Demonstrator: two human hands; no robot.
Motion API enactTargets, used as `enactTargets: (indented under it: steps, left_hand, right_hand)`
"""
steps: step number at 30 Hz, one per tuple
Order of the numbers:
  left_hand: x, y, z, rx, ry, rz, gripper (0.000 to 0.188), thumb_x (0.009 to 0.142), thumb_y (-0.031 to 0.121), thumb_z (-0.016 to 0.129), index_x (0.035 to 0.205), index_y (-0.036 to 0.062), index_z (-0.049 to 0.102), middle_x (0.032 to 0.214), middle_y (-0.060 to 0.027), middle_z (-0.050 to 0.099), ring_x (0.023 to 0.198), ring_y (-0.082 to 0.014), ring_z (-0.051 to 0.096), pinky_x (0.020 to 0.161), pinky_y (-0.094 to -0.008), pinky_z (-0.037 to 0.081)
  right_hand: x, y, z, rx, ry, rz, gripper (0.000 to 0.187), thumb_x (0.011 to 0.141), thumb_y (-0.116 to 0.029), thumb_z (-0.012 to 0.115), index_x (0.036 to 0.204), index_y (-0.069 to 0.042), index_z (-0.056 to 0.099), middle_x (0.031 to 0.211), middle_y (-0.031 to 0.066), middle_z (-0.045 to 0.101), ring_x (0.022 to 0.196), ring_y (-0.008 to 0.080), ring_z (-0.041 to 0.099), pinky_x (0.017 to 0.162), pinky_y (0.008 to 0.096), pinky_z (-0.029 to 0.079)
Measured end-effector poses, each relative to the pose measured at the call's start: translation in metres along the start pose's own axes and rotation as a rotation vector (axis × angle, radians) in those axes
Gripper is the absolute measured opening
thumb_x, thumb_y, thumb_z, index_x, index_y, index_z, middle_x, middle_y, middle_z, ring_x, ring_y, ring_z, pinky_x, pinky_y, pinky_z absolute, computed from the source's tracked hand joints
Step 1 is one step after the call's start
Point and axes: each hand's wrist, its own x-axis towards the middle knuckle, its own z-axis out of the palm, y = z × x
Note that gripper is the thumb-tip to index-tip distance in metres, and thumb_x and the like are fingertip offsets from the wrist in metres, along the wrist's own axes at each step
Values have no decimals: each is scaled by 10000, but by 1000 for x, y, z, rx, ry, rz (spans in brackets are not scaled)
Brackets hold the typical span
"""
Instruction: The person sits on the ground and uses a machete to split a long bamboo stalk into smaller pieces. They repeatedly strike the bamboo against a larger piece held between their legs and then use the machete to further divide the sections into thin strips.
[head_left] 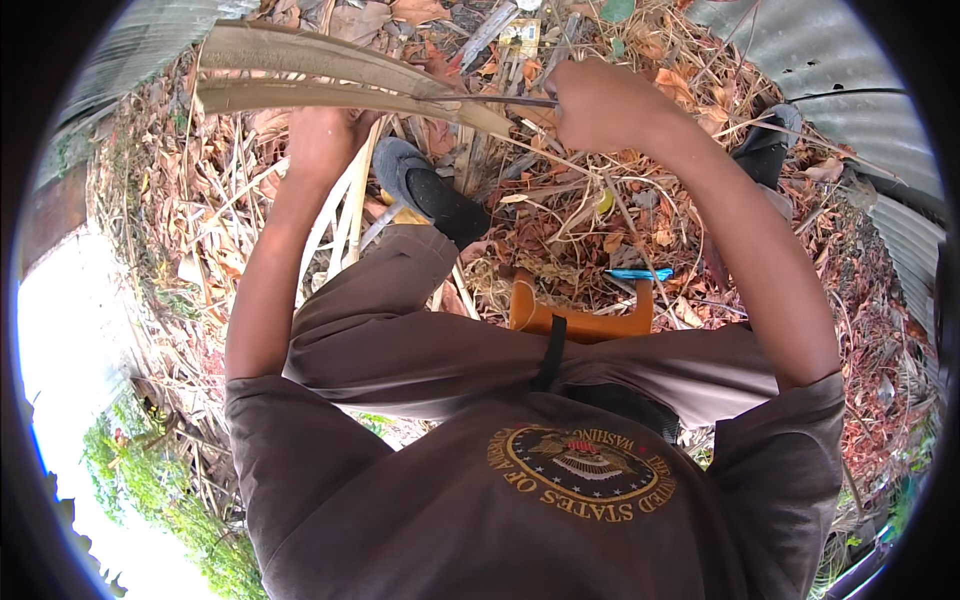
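A left hand (325, 145) grasps the near edge of a dry, split stalk (345, 97), which stretches to both sides — the right hand (600, 108), clenched round a thin dark tool (520, 100), sits beyond its right end, above leaf litter (660, 215)

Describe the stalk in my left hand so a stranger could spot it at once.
From the brown shirt filling the lower picture, follow the left arm up to the left hand. It holds a long tan stalk that reaches toward the right hand. Unlike the pale stems below, it splits into two broad strips toward its left end.
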Motion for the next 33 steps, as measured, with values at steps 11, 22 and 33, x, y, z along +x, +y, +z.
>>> enactTargets:
  steps: [11, 22, 33]
  left_hand:
    - [-27, -8, 23, -35, -475, -27, 757, 687, 484, 770, 1324, 157, 524, 1317, -166, 497, 1286, -367, 401, 1074, -534, 282]
    - [-48, -18, -43, -765, -192, -388, 416, 567, 183, 904, 852, 32, 641, 846, -56, 635, 733, -162, 584, 622, -280, 488]
    - [-66, 21, -87, -2379, -264, 214, 588, 442, 622, 826, 528, 235, 392, 544, 129, 445, 630, -70, 488, 788, -336, 371]
  right_hand:
    - [27, -1, 29, -8, -128, 54, 240, 716, -112, 623, 933, -26, 681, 920, 162, 689, 870, 315, 676, 759, 434, 539]
    - [27, 28, 49, -22, -66, 39, 272, 709, -97, 603, 949, 18, 657, 913, 217, 671, 875, 358, 663, 757, 437, 532]
    - [22, 0, 46, -16, 31, 40, 339, 660, -46, 555, 972, 50, 649, 913, 273, 652, 905, 395, 644, 816, 428, 511]
